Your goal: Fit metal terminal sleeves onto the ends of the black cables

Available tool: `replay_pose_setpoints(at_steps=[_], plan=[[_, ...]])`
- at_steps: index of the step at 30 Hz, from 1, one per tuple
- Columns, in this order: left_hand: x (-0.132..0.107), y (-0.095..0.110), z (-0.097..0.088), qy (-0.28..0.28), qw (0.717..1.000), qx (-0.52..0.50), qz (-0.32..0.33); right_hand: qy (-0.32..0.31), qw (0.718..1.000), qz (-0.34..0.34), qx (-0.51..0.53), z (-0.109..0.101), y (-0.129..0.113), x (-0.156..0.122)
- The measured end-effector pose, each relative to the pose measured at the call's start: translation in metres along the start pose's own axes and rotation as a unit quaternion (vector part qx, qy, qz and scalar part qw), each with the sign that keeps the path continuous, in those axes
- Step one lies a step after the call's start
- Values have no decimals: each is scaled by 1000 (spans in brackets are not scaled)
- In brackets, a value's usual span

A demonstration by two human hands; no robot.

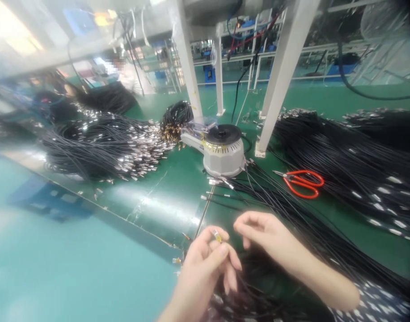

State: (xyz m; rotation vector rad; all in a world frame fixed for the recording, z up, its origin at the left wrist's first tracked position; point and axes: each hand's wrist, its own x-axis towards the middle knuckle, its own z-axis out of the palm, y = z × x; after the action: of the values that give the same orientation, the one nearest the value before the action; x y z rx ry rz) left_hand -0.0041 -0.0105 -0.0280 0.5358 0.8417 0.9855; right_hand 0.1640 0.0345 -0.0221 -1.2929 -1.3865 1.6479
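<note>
My left hand is closed around the end of a black cable. A small metal connector with a yellow band on it sticks up between its thumb and fingers. Just to the right, my right hand hovers with thumb and forefinger drawn together. Whether anything is pinched there I cannot make out. Beneath both hands lie more black cables, partly hidden and blurred. Beyond them stands a white round tape dispenser with a black disc on top and yellow tape around its upper part.
Orange-handled scissors lie right of the dispenser. A large cable bundle with metal ends fills the left, another cable pile the right. White shelf posts rise from the green table. A person is at the back left.
</note>
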Motion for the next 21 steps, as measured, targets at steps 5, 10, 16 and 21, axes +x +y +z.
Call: replay_pose_setpoints(at_steps=[5,10,16,21], plan=[[-6,0,-3,61,996,36,50,59,947,-109,-296,-21,6,9],[-12,-6,-11,123,973,173,85,71,866,-166,-465,-22,15,32],[-13,-20,-36,273,787,473,285,60,857,-184,-478,-15,18,42],[-6,-9,-36,308,785,449,296,-4,943,-126,-308,-10,2,11]])
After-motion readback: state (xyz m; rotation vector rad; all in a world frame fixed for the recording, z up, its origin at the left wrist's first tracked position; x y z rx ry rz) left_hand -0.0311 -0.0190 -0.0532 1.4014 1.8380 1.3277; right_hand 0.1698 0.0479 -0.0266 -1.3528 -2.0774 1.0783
